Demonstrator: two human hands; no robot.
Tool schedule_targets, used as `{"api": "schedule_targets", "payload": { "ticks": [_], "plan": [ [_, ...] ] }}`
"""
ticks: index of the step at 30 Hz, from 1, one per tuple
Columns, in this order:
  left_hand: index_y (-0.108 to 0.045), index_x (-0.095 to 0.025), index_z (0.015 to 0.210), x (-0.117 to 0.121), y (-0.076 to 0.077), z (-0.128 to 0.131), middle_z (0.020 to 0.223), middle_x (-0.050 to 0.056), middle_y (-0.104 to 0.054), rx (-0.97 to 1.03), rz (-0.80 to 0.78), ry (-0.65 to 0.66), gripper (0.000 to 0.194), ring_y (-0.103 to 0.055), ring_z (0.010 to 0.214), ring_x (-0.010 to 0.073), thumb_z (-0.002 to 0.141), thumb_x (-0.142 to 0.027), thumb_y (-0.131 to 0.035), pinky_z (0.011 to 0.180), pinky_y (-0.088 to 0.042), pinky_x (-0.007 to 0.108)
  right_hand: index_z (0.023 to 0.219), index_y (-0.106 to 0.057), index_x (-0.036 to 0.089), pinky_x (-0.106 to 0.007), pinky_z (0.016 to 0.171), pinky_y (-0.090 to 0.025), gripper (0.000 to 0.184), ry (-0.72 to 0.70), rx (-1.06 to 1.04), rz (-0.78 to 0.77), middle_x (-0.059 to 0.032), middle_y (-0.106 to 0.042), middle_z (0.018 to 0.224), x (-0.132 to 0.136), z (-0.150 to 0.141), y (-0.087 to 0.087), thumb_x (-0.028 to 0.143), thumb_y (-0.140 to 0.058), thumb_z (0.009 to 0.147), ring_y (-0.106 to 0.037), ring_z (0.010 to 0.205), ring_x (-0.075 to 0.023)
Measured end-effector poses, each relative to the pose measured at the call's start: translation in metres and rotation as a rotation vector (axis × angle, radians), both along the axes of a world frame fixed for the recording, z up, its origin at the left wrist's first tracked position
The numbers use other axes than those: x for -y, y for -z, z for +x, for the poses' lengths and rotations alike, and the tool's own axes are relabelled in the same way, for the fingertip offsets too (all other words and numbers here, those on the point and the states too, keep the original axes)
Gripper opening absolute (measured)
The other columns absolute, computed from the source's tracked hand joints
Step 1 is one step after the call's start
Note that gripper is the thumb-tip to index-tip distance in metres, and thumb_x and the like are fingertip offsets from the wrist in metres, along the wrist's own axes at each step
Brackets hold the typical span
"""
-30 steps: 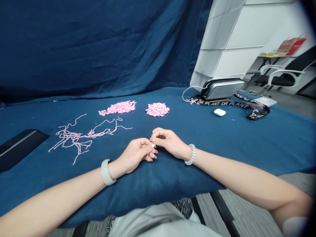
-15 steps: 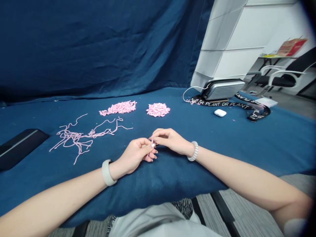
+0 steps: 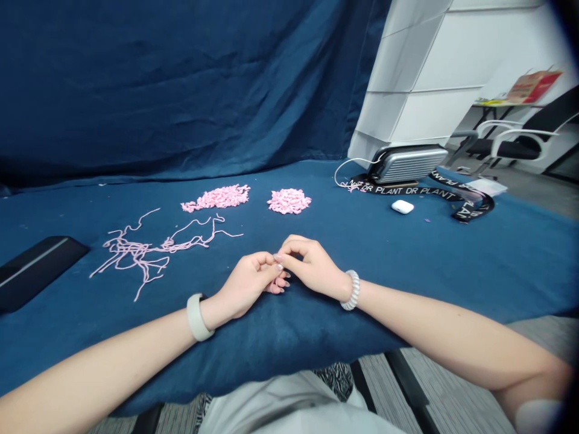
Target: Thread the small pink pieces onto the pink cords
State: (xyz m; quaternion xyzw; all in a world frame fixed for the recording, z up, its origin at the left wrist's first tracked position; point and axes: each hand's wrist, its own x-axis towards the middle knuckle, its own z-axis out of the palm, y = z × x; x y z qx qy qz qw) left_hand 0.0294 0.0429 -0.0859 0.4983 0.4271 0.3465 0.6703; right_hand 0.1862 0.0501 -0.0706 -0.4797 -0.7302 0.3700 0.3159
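Just right of a tangle of pink cord (image 3: pixel 136 250), the left hand (image 3: pixel 244 284) and right hand (image 3: pixel 312 265) meet in a narrow fingertip pinch on blue cloth (image 3: pixel 407 259), anything held hidden; heaps of pink pieces (image 3: pixel 215 198) lie behind the tangle.

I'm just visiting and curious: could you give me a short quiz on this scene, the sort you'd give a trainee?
1. True or false: the person's right hand wears a white coiled bracelet.
2. How many heaps of short pink pieces lie on the dark blue cloth?
3. Which is nearer the tangle of long pink cord: the left hand or the right hand?

Key: 1 true; 2 two; 3 left hand.
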Motion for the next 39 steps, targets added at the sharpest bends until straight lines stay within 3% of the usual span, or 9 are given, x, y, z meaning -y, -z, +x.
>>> {"api": "schedule_targets", "payload": {
  "ticks": [5,8,14,19,23,28,34,39],
  "plan": [
    [-0.056,-0.01,0.083,-0.001,0.001,-0.001,0.078,0.004,-0.061,0.06,-0.015,0.028,0.027,-0.061,0.076,0.0117,0.07,-0.03,-0.07,0.069,-0.05,0.023,0.078,-0.057,0.005,0.004,0.068,-0.032,0.044,0.035,0.012,-0.053,-0.0003,-0.052,0.086,-0.001,0.0,-0.002,0.045,-0.039,0.078,-0.04,0.07,0.0156],
    [-0.058,-0.009,0.078,-0.002,0.001,-0.002,0.083,0.005,-0.061,0.032,-0.024,0.066,0.026,-0.059,0.077,0.0113,0.069,-0.031,-0.071,0.073,-0.048,0.024,0.078,-0.056,0.004,0.004,0.068,-0.032,0.044,0.025,-0.002,-0.046,-0.0007,-0.051,0.086,0.0,0.001,-0.002,0.044,-0.039,0.078,-0.039,0.07,0.0155],
    [-0.059,-0.01,0.072,0.001,-0.006,-0.006,0.068,0.001,-0.056,-0.081,0.12,0.11,0.023,-0.051,0.064,0.0084,0.072,-0.032,-0.067,0.067,-0.042,0.022,0.074,-0.058,0.003,0.004,0.072,-0.03,0.045,-0.069,-0.041,0.145,-0.0021,-0.051,0.081,0.005,0.003,0.002,0.043,-0.037,0.08,-0.038,0.074,0.0149],
    [-0.061,-0.011,0.073,0.005,-0.012,-0.007,0.073,0.003,-0.059,-0.024,0.147,0.179,0.021,-0.052,0.07,0.0109,0.074,-0.032,-0.065,0.071,-0.041,0.024,0.074,-0.058,0.005,0.003,0.074,-0.031,0.046,-0.067,-0.067,0.233,-0.0023,-0.051,0.081,0.009,0.005,0.0,0.044,-0.035,0.08,-0.039,0.076,0.0143],
    [-0.059,-0.011,0.069,0.004,-0.012,-0.006,0.072,0.004,-0.061,0.018,0.122,0.153,0.023,-0.054,0.071,0.0112,0.073,-0.032,-0.067,0.07,-0.042,0.023,0.073,-0.057,0.004,0.004,0.074,-0.032,0.049,-0.021,-0.098,0.21,-0.0024,-0.051,0.08,0.008,0.005,-0.003,0.047,-0.035,0.08,-0.039,0.075,0.0143],
    [-0.061,-0.013,0.082,0.002,-0.012,-0.003,0.067,0.002,-0.06,-0.02,0.001,0.037,0.024,-0.056,0.065,0.0102,0.07,-0.032,-0.07,0.056,-0.043,0.019,0.075,-0.056,0.004,0.004,0.072,-0.032,0.052,0.088,-0.115,0.13,-0.0017,-0.051,0.082,0.003,0.006,-0.003,0.052,-0.037,0.077,-0.039,0.073,0.0146],
    [-0.063,-0.013,0.091,0.004,-0.01,-0.002,0.071,0.003,-0.061,-0.07,0.058,-0.037,0.027,-0.056,0.066,0.0105,0.072,-0.032,-0.067,0.05,-0.046,0.016,0.077,-0.056,0.004,0.003,0.07,-0.03,0.054,0.123,-0.117,0.132,-0.002,-0.051,0.083,-0.002,0.009,0.0,0.055,-0.037,0.076,-0.037,0.073,0.0142],
    [-0.058,-0.012,0.086,0.005,-0.012,-0.004,0.071,0.003,-0.063,-0.1,0.127,0.013,0.028,-0.057,0.062,0.0109,0.07,-0.031,-0.069,0.051,-0.05,0.019,0.076,-0.056,0.005,0.004,0.071,-0.03,0.052,0.155,-0.086,0.146,-0.0009,-0.051,0.082,-0.005,0.009,0.0,0.053,-0.038,0.077,-0.038,0.073,0.0149]
  ]
}}
